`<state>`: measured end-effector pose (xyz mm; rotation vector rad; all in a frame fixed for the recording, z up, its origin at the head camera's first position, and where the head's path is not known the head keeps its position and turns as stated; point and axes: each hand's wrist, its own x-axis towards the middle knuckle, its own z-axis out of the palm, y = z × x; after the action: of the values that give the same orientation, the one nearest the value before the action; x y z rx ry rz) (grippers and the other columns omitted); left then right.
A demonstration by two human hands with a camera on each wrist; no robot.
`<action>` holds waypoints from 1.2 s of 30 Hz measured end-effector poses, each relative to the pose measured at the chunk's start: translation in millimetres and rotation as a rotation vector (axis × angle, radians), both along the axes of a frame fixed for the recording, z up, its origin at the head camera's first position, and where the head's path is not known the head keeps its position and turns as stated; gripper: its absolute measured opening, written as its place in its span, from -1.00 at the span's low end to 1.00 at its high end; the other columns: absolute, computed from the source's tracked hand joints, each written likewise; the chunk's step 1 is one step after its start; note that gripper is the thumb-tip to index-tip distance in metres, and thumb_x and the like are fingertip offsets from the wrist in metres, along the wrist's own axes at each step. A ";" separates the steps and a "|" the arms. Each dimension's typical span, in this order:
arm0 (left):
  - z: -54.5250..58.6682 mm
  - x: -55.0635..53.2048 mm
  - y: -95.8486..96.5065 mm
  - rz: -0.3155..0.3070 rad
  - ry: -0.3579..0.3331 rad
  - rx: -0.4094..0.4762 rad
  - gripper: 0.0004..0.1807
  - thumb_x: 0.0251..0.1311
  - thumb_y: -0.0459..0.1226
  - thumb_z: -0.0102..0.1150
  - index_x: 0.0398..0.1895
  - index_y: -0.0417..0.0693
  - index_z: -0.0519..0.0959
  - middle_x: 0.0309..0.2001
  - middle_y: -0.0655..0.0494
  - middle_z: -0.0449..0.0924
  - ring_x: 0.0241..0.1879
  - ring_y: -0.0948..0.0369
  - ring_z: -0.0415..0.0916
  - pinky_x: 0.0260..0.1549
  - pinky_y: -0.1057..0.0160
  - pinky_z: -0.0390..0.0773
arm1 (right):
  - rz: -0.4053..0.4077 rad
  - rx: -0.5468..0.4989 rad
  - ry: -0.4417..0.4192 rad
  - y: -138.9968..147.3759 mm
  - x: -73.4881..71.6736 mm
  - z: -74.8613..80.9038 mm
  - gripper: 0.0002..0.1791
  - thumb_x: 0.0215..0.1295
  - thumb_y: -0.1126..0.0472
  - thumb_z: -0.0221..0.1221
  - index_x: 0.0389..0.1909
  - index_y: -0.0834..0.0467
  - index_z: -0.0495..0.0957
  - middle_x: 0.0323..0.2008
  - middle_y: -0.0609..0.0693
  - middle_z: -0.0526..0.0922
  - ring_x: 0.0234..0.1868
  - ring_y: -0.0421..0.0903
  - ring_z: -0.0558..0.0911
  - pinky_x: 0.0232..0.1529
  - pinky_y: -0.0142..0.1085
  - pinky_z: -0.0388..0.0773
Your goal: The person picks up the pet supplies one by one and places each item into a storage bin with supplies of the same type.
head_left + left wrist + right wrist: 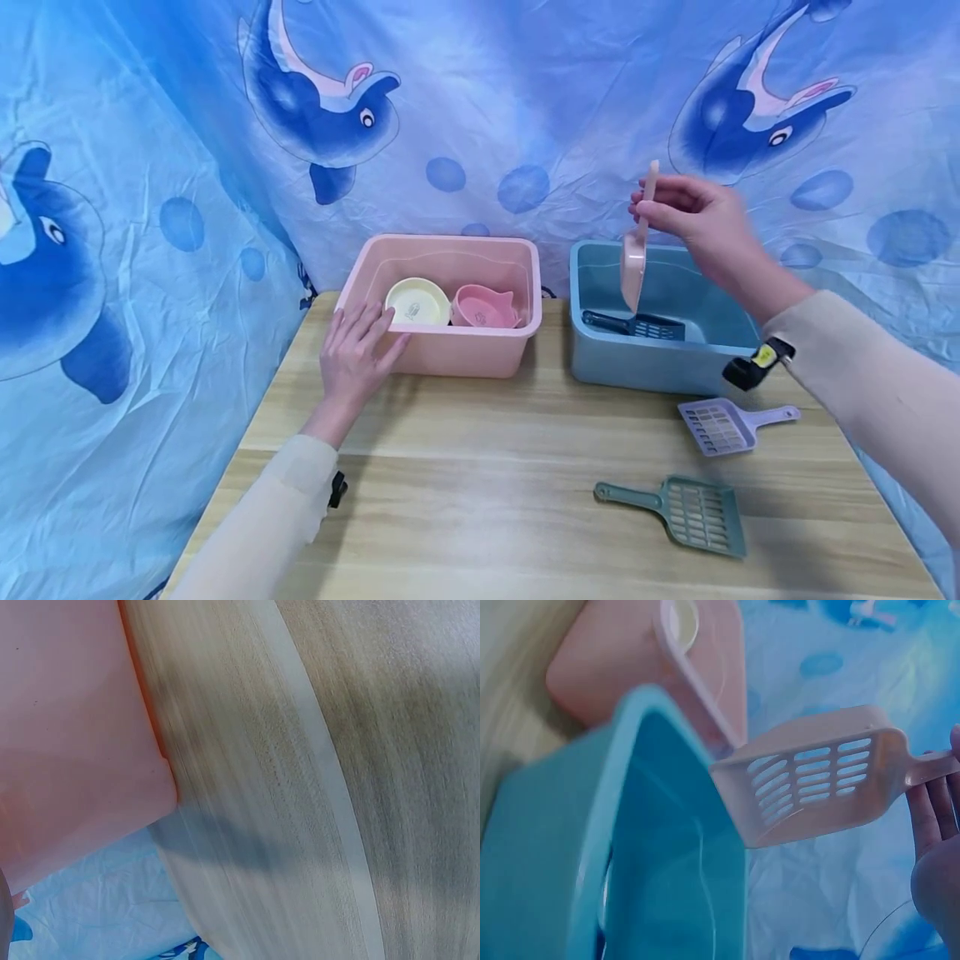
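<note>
The left hand [354, 354] lies loosely spread over the front left rim of a pink, rectangular plastic tub [457, 354], holding nothing. Should it bear down on that rim, the tub might tip or slide. Just right of its fingertips, inside the tub, sit a round cream bowl [418, 302] and, farther right, a pink bowl with cat-like ears [483, 307]; such a jolt could knock them together.

Well to the right of the left hand, the right hand [697, 212] pinches the upright handle of a pale pink, slotted plastic scoop [633, 271], its blade hanging below the fingers over a blue rectangular plastic tub [637, 367]. The hold is only fingers and thumb on a slim handle, so the scoop could swivel or slip. A dark blue slotted scoop [660, 327] lies in the tub below the right hand; if the blade dropped, it could strike or snag there.

Nearer the person, below the right hand, a green slotted scoop [701, 515] and a lilac slotted scoop [720, 425] rest on the wood-grain surface [465, 483], where a trailing sleeve might sweep the lilac one.
</note>
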<state>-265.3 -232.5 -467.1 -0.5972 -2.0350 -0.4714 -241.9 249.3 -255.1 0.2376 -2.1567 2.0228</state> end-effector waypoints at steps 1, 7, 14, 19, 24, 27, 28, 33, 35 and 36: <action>-0.5 0.6 -0.6 0.001 0.000 0.001 -0.41 0.36 0.13 0.30 0.17 -0.14 0.75 0.15 -0.24 0.73 0.22 -0.27 0.65 0.39 -0.39 0.40 | -0.011 0.046 -0.022 1.6 -7.0 -1.5 -0.47 0.29 0.15 0.50 0.27 0.12 0.68 0.05 0.00 0.80 0.07 -0.12 0.78 0.02 -0.47 0.69; -1.0 2.7 -0.2 -0.002 0.006 0.005 -0.43 0.30 0.08 0.35 0.18 -0.13 0.75 0.14 -0.25 0.74 0.21 -0.28 0.65 0.37 -0.39 0.42 | -0.031 0.299 -0.086 17.3 -44.2 -34.0 -0.50 0.39 0.05 0.42 0.31 0.04 0.66 0.02 -0.14 0.79 0.05 -0.19 0.74 0.03 -0.51 0.67; -0.2 4.2 1.5 0.000 0.009 -0.007 -0.43 0.33 0.07 0.36 0.22 -0.11 0.73 0.17 -0.23 0.73 0.21 -0.29 0.65 0.38 -0.38 0.42 | 0.000 0.420 -0.157 29.7 -62.6 -80.1 -0.45 0.48 0.04 0.35 0.36 0.22 0.57 -0.05 -0.25 0.79 0.01 -0.28 0.71 0.06 -0.51 0.63; 0.7 3.4 0.7 0.014 0.001 -0.017 -0.42 0.26 0.03 0.41 0.22 -0.13 0.73 0.17 -0.24 0.73 0.21 -0.28 0.65 0.37 -0.38 0.43 | 0.049 0.425 -0.211 32.0 -66.0 -97.5 -0.46 0.51 0.13 0.33 0.37 0.32 0.52 -0.01 -0.16 0.80 0.01 -0.26 0.73 0.06 -0.47 0.66; -0.1 3.3 0.6 0.019 0.003 0.003 -0.43 0.28 0.07 0.37 0.19 -0.13 0.74 0.14 -0.24 0.74 0.21 -0.27 0.65 0.37 -0.37 0.43 | 0.091 0.432 -0.274 37.7 -66.8 -106.5 -0.42 0.56 0.21 0.26 0.47 0.37 0.42 0.17 0.11 0.73 0.03 -0.25 0.73 0.16 -0.33 0.68; -1.5 3.5 1.4 0.016 -0.004 0.014 -0.42 0.32 0.10 0.33 0.20 -0.11 0.74 0.15 -0.22 0.74 0.22 -0.27 0.65 0.39 -0.35 0.43 | 0.115 0.461 -0.311 43.6 -66.6 -110.2 -0.36 0.62 0.20 0.19 0.58 0.34 0.29 0.39 0.31 0.56 0.16 -0.22 0.68 0.36 -0.12 0.59; -2.1 3.4 1.6 0.015 -0.006 0.011 -0.42 0.34 0.11 0.32 0.20 -0.11 0.74 0.15 -0.22 0.74 0.22 -0.27 0.65 0.39 -0.35 0.43 | 0.118 0.469 -0.322 45.2 -66.2 -111.2 -0.34 0.63 0.19 0.17 0.60 0.32 0.25 0.44 0.35 0.49 0.22 -0.17 0.66 0.41 -0.05 0.53; -2.5 2.5 2.2 0.011 -0.008 0.000 -0.43 0.33 0.08 0.34 0.21 -0.12 0.73 0.18 -0.22 0.72 0.22 -0.28 0.65 0.39 -0.36 0.42 | 0.117 0.455 -0.351 51.1 -61.2 -111.2 -0.29 0.63 0.12 0.18 0.64 0.29 0.20 0.53 0.36 0.37 0.49 0.17 0.47 0.45 0.00 0.43; -1.9 1.7 1.9 0.014 -0.003 0.006 -0.44 0.32 0.07 0.35 0.22 -0.10 0.73 0.20 -0.20 0.71 0.23 -0.28 0.64 0.40 -0.34 0.41 | 0.117 0.442 -0.353 51.4 -57.7 -107.8 -0.28 0.62 0.08 0.20 0.63 0.28 0.23 0.53 0.33 0.38 0.51 0.20 0.44 0.43 -0.03 0.45; -1.5 1.3 1.7 0.015 -0.001 0.010 -0.44 0.30 0.06 0.37 0.22 -0.10 0.73 0.21 -0.19 0.71 0.23 -0.28 0.64 0.41 -0.34 0.41 | 0.120 0.446 -0.352 51.5 -55.5 -105.3 -0.27 0.61 0.06 0.21 0.63 0.27 0.23 0.53 0.32 0.38 0.50 0.20 0.45 0.42 -0.04 0.46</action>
<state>-264.0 -230.9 -468.5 -0.5755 -2.0356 -0.4727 -297.4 300.8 -360.4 0.0696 -2.8669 1.7146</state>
